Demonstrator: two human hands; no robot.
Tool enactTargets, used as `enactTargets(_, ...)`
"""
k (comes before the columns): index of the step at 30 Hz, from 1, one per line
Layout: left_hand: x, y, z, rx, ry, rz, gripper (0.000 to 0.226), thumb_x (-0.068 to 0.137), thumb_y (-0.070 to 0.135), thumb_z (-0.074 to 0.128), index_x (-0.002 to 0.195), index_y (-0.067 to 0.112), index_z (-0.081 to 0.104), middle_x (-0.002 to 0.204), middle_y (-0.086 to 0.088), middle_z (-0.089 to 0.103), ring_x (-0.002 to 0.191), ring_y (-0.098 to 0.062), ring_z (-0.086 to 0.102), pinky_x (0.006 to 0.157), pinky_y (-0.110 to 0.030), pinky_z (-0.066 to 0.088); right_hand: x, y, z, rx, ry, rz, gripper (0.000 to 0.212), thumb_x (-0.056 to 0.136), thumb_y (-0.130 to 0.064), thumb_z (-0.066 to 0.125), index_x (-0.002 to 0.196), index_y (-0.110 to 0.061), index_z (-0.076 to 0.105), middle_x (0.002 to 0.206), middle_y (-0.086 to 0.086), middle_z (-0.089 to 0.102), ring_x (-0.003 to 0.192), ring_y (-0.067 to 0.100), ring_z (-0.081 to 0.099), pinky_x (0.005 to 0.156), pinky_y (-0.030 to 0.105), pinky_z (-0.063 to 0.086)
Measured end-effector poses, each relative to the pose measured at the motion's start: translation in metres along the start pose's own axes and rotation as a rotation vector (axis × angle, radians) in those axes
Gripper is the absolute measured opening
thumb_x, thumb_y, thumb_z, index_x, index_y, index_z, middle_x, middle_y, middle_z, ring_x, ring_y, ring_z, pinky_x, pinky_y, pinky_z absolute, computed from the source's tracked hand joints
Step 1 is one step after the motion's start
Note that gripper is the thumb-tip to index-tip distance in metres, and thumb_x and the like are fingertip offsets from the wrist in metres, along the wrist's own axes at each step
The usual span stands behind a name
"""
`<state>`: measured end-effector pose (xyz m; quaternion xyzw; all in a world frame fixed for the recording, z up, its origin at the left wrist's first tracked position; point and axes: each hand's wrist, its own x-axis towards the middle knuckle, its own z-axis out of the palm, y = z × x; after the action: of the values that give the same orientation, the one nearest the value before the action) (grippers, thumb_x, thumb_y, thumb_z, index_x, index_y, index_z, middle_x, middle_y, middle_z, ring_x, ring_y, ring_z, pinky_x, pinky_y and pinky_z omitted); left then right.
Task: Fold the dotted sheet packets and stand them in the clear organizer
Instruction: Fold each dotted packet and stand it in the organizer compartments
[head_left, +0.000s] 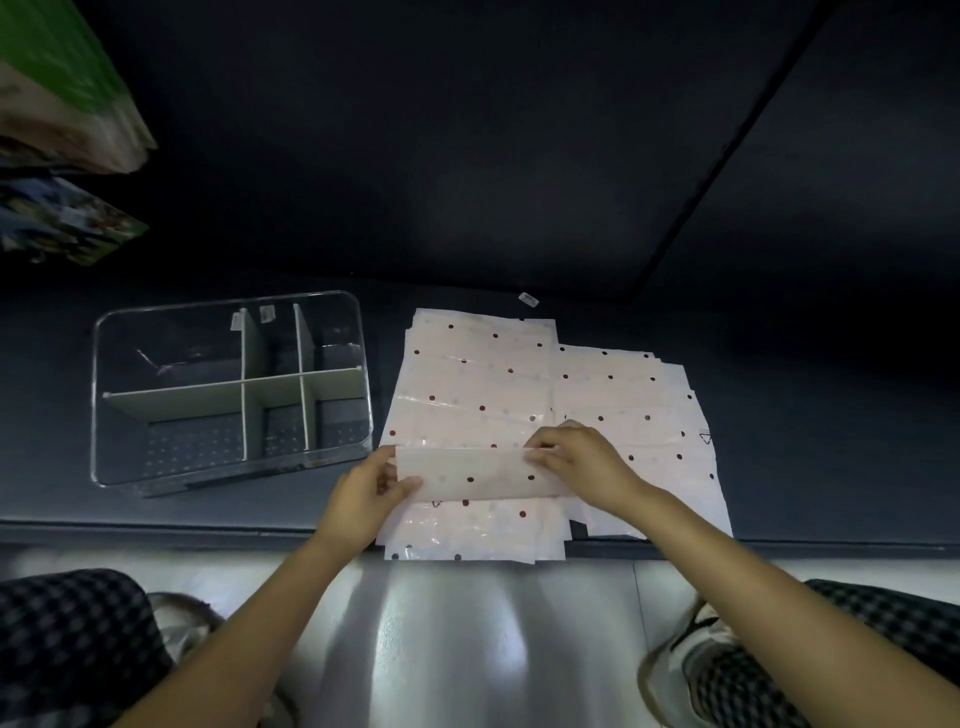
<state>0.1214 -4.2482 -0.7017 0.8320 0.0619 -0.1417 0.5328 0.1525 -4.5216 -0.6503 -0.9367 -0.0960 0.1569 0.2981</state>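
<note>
Pink-white folded packet (478, 475) is held up between both hands, just above the spread of dotted sheet packets (472, 374) on the dark desk (467, 291). Left hand (363, 493) pinches its left end, right hand (582, 462) has fingers curled over the right end. Clear organizer (231, 387) sits to the left, dividers standing, close beside the sheets.

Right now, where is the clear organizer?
In the head view the clear organizer sits on the dark surface, left of the pile of dotted sheets, just beyond the left hand.
</note>
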Motion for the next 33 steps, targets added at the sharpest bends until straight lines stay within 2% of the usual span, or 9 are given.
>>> enactTargets(2,-0.001,0.004,0.005,0.019,0.065,0.01,0.045,0.085,0.023,0.069,0.127,0.023,0.051,0.102,0.002,0.063,0.087,-0.012,0.06,0.073,-0.015,0.047,0.015,0.002,0.0,-0.037,0.01,0.063,0.016,0.093,-0.027,0.054,0.098,-0.019,0.068,0.095,-0.005,0.065,0.103,0.015,0.047,0.079,0.026,0.036)
enactTargets(7,-0.019,0.017,0.03,0.4,0.28,0.284,0.053,0.092,0.023,0.059,0.14,0.012,0.04,0.14,-0.006,0.043,0.129,-0.025,0.04,0.102,-0.04,0.04,0.039,0.008,0.007,-0.14,-0.089,0.153,0.019,0.094,-0.027,0.052,0.102,-0.018,0.066,0.106,0.001,0.067,0.111,0.021,0.045,0.09,0.03,0.04)
enactTargets(10,-0.026,0.017,0.045,0.644,0.074,0.442,0.055,0.097,0.032,0.049,0.146,0.012,0.032,0.155,-0.007,0.025,0.144,-0.026,0.019,0.119,-0.04,0.011,0.044,0.011,0.012,-0.189,-0.104,0.18,0.02,0.094,-0.029,0.052,0.104,-0.018,0.066,0.108,0.0,0.066,0.112,0.022,0.046,0.094,0.033,0.039)
enactTargets(13,-0.025,0.007,0.054,0.959,-0.139,0.462,0.066,0.1,0.049,0.021,0.15,0.017,-0.007,0.154,0.001,-0.02,0.143,-0.019,-0.019,0.116,-0.034,-0.017,0.046,0.012,0.015,-0.18,-0.108,0.222,0.02,0.094,-0.029,0.052,0.104,-0.017,0.064,0.108,0.001,0.066,0.113,0.023,0.047,0.094,0.035,0.04)
enactTargets(17,-0.024,-0.009,0.054,1.127,-0.25,0.399,0.074,0.096,0.06,0.011,0.146,0.017,-0.021,0.152,-0.002,-0.029,0.136,-0.019,-0.032,0.114,-0.037,-0.019,0.038,0.008,0.026,-0.353,0.065,0.197,0.027,0.092,-0.032,0.054,0.115,-0.018,0.059,0.118,0.004,0.057,0.116,0.024,0.043,0.097,0.034,0.035)
enactTargets(20,-0.022,-0.016,0.055,1.159,-0.255,0.393,0.076,0.093,0.064,0.01,0.144,0.019,-0.024,0.153,-0.006,-0.029,0.138,-0.023,-0.031,0.114,-0.039,-0.02,0.019,-0.007,0.055,-0.319,0.246,-0.006,0.041,0.094,-0.029,0.052,0.132,-0.014,0.05,0.136,0.008,0.049,0.128,0.025,0.04,0.108,0.031,0.025)
enactTargets(24,-0.021,-0.016,0.056,1.136,-0.246,0.353,0.078,0.089,0.069,0.011,0.146,0.023,-0.018,0.146,-0.014,-0.036,0.133,-0.03,-0.037,0.113,-0.04,-0.02,0.006,-0.03,0.104,-0.356,0.029,-0.223,0.059,0.098,-0.042,0.037,0.149,-0.021,0.017,0.158,-0.006,0.009,0.146,0.013,-0.002,0.117,0.029,-0.008)
enactTargets(29,-0.02,-0.017,0.05,1.16,-0.251,0.343,0.075,0.081,0.074,0.0,0.138,0.035,-0.03,0.141,-0.021,-0.04,0.127,-0.034,-0.042,0.111,-0.04,-0.021,0.0,-0.005,0.111,-0.386,-0.046,-0.09,0.067,0.095,-0.058,0.017,0.145,-0.026,-0.017,0.153,-0.01,-0.022,0.139,0.008,-0.026,0.117,0.032,-0.014)
enactTargets(33,-0.019,-0.018,0.049,1.15,-0.254,0.355,0.071,0.086,0.072,0.009,0.134,0.042,-0.032,0.141,-0.023,-0.04,0.128,-0.035,-0.04,0.112,-0.041,-0.019,-0.014,0.03,0.084,-0.368,-0.029,0.106,0.069,0.097,-0.055,0.017,0.146,-0.02,-0.016,0.154,-0.005,-0.023,0.139,0.006,-0.025,0.115,0.028,-0.017)
